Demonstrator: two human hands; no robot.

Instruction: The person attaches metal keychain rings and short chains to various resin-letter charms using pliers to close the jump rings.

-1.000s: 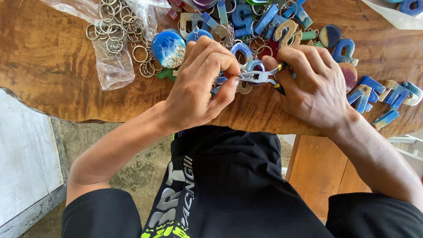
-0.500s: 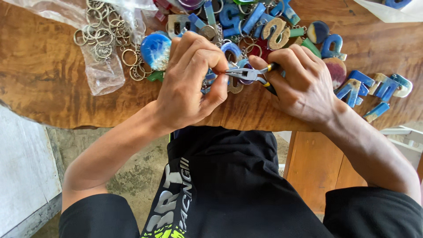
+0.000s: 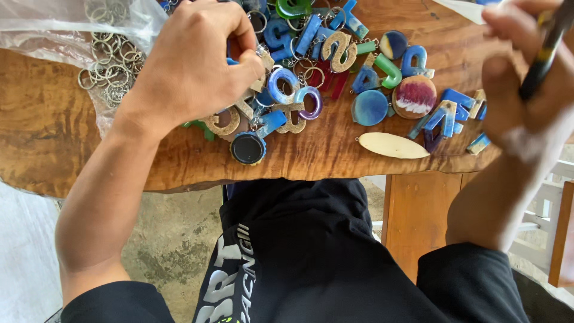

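The left hand point(image 3: 191, 66) is closed over the near edge of a pile of charms point(image 3: 311, 66) on the wooden table point(image 3: 54, 137), its fingers curled around one or two of the letter pieces; which piece it pinches is hidden under the knuckles. These charms look like cast resin letters and discs in blue, green and tan: probably light, stiff and smooth, so likely a little slippery and best taken by the flat faces or by the metal ring. The right hand point(image 3: 526, 90) is raised off to the side, clenched around a dark-handled tool point(image 3: 547, 45). A black round disc point(image 3: 248, 148) lies just below the left hand, a pale oval blank point(image 3: 391, 145) near the table edge, and a clear bag point(image 3: 89, 36) of split rings point(image 3: 107, 72) behind the left wrist.
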